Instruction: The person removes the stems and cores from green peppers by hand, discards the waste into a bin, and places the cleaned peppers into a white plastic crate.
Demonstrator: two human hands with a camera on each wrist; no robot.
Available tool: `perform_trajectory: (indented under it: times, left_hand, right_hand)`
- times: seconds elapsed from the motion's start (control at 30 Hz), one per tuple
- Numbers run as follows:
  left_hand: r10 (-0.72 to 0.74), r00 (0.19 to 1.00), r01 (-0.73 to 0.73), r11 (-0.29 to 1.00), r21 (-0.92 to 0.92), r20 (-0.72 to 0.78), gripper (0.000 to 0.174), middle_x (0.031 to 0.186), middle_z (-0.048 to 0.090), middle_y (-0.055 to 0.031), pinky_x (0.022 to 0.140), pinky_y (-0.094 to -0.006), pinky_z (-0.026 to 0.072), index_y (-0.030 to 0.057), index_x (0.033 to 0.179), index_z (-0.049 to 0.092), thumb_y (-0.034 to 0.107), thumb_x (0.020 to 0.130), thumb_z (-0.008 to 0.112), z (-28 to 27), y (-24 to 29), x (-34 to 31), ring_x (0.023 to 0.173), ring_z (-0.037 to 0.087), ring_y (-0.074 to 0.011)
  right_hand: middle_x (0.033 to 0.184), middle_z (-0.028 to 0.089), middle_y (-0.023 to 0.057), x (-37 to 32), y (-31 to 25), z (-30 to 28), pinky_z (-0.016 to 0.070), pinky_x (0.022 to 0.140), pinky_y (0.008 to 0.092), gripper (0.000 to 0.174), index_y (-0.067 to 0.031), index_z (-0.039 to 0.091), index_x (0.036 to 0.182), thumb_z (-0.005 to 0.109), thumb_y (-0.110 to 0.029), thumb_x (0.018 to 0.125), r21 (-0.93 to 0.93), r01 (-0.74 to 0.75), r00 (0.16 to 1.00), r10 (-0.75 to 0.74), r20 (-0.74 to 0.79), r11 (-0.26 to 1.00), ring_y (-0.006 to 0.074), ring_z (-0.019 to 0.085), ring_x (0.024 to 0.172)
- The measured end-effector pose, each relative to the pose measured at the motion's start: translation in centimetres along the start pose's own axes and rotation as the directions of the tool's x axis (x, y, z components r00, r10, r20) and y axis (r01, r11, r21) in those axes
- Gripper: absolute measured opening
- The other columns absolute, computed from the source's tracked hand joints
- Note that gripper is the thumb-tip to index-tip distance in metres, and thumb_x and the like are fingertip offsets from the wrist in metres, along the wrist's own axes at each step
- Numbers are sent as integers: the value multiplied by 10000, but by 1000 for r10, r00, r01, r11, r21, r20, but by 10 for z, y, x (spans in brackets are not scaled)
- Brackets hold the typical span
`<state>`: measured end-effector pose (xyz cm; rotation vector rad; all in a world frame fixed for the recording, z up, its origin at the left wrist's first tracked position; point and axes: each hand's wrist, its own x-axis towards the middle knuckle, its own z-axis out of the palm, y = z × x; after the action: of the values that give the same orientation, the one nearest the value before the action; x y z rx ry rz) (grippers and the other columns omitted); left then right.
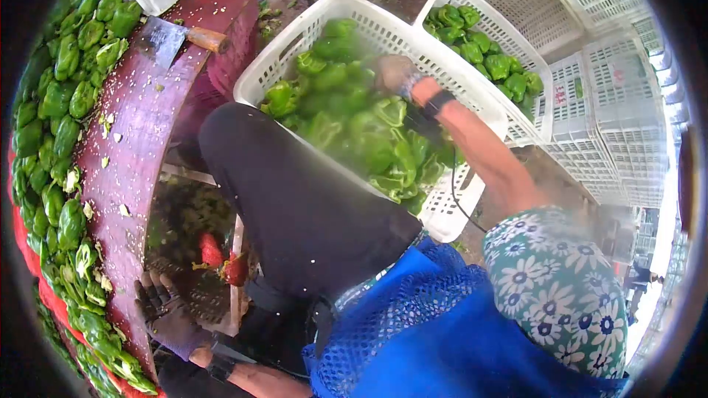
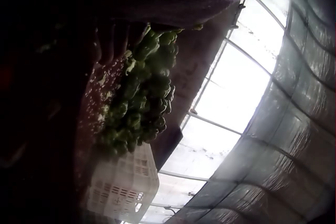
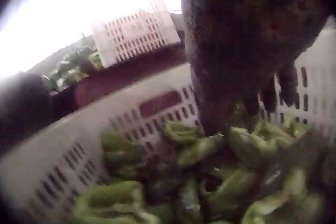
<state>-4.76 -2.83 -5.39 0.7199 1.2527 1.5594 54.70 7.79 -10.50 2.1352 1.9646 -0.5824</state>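
Hands apart; R hand [image 1: 396, 74] in white crate [image 1: 448, 214], L hand [image 1: 169, 315] at table [image 1: 122, 162] edge
R's over green peppers [image 1: 394, 140], I can't tell if gripping; L's fingers spread, holding nothing; crate's by leg [image 1: 295, 191], prob. for short reach; cleaver [image 1: 167, 38] on table, prob. for quick grabs.

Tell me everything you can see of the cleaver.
In the head view, the cleaver lies unheld on the reddish table. Its broad, roughly rectangular grey blade looks metal, with darker smudges, and sits beside the piled green peppers; contact between them is unclear. The brown handle looks wooden and points away from the pile, towards the table's edge.
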Motion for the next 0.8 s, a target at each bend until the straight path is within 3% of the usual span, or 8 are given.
perform_trajectory:
  times: [0.13, 0.2, 0.3, 0.43, 0.5, 0.6, 0.73, 0.8]
  left_hand:
    - [132, 974, -218, 760, 612, 183, 451, 1409, 351, -295, 1103, -482, 356, -116, 1372, 302, 126, 991, 315, 21, -2, -9, 1307, 377, -387]
    - [13, 1000, -10, 991, 135, -27, 446, 1407, 353, -291, 1092, -469, 377, -117, 1374, 294, 104, 987, 323, 23, -2, -7, 1295, 397, -375]
    - [-110, 979, 188, 799, -571, 169, 444, 1411, 348, -289, 1102, -472, 361, -119, 1374, 291, 96, 986, 316, -5, -9, 2, 1297, 395, -371]
    - [-110, 978, 200, 754, -625, 179, 449, 1414, 341, -290, 1110, -472, 348, -120, 1377, 283, 101, 988, 311, 9, -8, -1, 1300, 391, -369]
    - [-139, 951, 88, 978, -190, -276, 455, 1418, 338, -287, 1117, -469, 335, -123, 1380, 275, 104, 987, 309, 64, 9, -9, 1304, 386, -367]
    - [-27, 997, 40, 983, 177, -77, 450, 1422, 339, -278, 1109, -469, 346, -125, 1377, 278, 91, 983, 306, 24, -5, -4, 1301, 393, -363]
    - [-37, 999, 34, 995, -98, -29, 441, 1404, 364, -277, 1086, -474, 378, -119, 1367, 306, 69, 969, 341, 28, -9, -9, 1286, 412, -365]
    - [-29, 999, 38, 969, 245, -41, 445, 1386, 380, -279, 1057, -464, 417, -111, 1361, 321, 49, 951, 383, 11, -14, -1, 1269, 431, -365]
  right_hand:
    - [949, 665, 176, 8, -14, 14, 507, 780, 424, 375, -107, 632, 1071, 627, -352, 788, -49, 48, 988, -55, -143, 998, 319, 651, 874]
    - [950, 668, 168, 7, -18, 25, 510, 784, 426, 374, -115, 627, 1081, 596, -365, 805, -80, 85, 996, -88, -36, 993, 326, 653, 881]
    - [915, 669, 177, 1, -19, 17, 511, 771, 441, 341, -97, 656, 1020, 580, -353, 809, -35, 112, 993, -110, 53, 993, 335, 655, 848]
    - [855, 665, 223, 54, 0, 29, 517, 736, 456, 320, -33, 689, 892, 582, -322, 806, 60, -24, 996, 29, -86, 998, 366, 652, 786]
    - [840, 662, 232, 67, -3, 36, 519, 729, 456, 296, -18, 689, 861, 579, -289, 812, 80, -36, 966, 55, -254, 996, 373, 653, 781]
    - [776, 657, 212, 103, 7, 61, 520, 676, 448, 297, -41, 693, 810, 604, -324, 812, 148, -55, 850, 124, -512, 987, 368, 647, 721]
    - [811, 674, 194, 152, 14, 96, 523, 660, 441, 343, -67, 690, 827, 636, -404, 801, 140, -183, 702, 229, -674, 973, 358, 655, 730]
    - [873, 665, 215, 133, -8, 61, 519, 723, 429, 301, -24, 682, 849, 627, -318, 814, 255, -170, 766, 290, -574, 952, 359, 651, 806]
